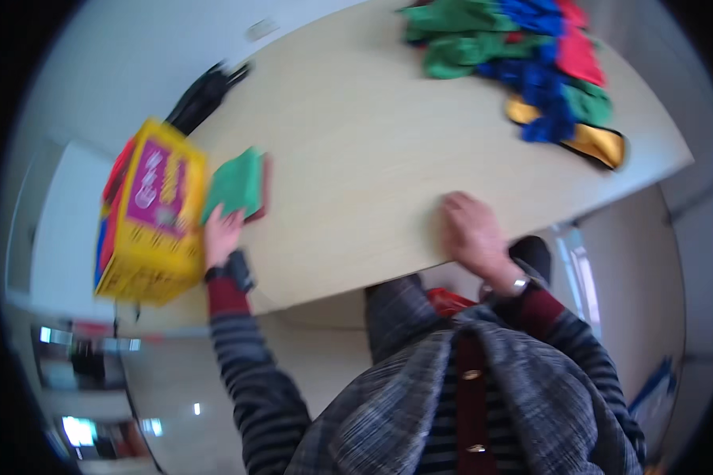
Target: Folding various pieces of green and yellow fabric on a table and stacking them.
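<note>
A folded green cloth (236, 184) lies over a dark red cloth (267, 186) on the table's left side, slightly askew from it. At its near edge, my left hand (223, 235) has its fingers closed on the green cloth; motion blurs them. My right hand (475, 233) rests on the table near the front edge, fingers curled in with nothing seen in them. Farther off at the back right sits a loose heap of green, blue and red cloths (523, 63), with a yellow, dark-edged piece (598, 145) at its near end.
Left of my left hand stands a yellow box (154, 257) with a purple panel, red and blue cloth showing at its far side. A black folded umbrella-like item (202, 99) lies behind it. The pale wooden table (348, 150) ends just before my body.
</note>
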Demonstrator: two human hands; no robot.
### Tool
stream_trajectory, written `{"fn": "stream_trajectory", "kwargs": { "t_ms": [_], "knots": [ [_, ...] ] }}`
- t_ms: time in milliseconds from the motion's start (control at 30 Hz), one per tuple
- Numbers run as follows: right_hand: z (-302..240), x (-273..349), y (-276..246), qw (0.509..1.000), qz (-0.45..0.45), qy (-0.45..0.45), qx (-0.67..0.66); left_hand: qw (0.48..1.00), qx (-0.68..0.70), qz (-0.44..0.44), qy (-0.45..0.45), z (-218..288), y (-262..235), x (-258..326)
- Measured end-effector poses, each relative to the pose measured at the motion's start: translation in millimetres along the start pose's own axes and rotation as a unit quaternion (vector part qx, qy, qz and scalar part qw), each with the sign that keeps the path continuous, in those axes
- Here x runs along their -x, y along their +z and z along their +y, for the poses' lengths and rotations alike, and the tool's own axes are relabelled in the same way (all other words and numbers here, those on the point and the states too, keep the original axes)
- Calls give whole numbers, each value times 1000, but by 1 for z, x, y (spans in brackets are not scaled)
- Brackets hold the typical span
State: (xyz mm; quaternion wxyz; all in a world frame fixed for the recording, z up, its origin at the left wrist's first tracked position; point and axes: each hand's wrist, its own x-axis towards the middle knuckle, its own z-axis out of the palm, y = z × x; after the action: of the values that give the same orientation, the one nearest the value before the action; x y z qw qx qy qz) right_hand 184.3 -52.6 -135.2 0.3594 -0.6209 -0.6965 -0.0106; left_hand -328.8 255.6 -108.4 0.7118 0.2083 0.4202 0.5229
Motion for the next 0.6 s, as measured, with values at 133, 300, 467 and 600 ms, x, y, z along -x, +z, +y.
{"fn": "stream_trajectory", "kwargs": {
  "t_ms": [133, 300, 467, 600],
  "knots": [
    [-9, -7, 11, 997, 35, -50, -39, 997, -60, -12, 51, 22, -61, 42],
    [81, 1, -31, 994, 76, 46, -67, 974, -197, -82, 80, -75, 23, 97],
    [215, -27, -154, 909, 350, 113, 198, 937, -312, 14, 156, -153, 54, 183],
    [321, -5, -219, 851, 266, 402, 210, 910, -370, 30, 185, -198, 68, 188]
  ]
}}
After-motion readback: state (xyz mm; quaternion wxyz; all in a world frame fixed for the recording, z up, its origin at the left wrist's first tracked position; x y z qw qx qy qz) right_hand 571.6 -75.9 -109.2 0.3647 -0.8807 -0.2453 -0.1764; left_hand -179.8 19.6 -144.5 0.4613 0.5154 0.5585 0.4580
